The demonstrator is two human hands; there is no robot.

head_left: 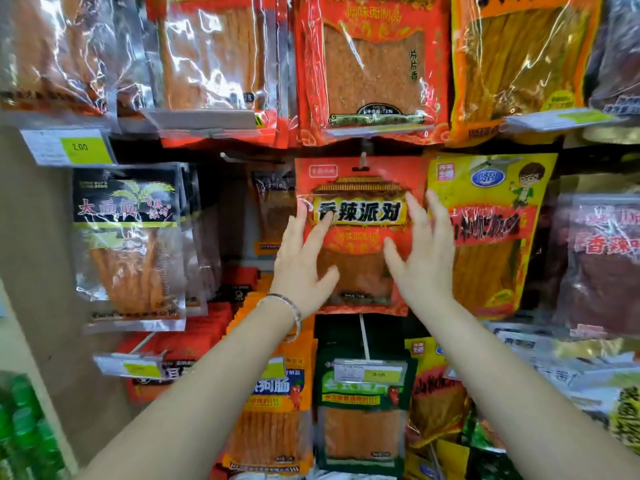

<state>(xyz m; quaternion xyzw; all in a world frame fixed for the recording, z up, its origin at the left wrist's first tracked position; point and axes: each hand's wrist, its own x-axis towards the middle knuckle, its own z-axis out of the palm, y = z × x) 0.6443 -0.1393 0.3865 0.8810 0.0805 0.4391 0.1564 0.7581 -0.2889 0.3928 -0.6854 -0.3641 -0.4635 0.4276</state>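
Observation:
A red snack packet [360,188] with black characters on a yellow band hangs from a metal peg [362,160] in the middle of the display. My left hand [304,261], with a bracelet on the wrist, is spread with straight fingers over the packet's left side. My right hand [422,251] is spread the same way over its right side. Whether the fingers touch the packet or hover just in front of it cannot be made out. Neither hand holds anything.
Hanging snack packets fill the rack: a black one [128,244] at left, a yellow one [491,237] at right, a green one [363,403] and an orange one [277,410] below, red and orange ones above. Price tags [67,147] stick out on the pegs. Green bottles [20,427] stand at lower left.

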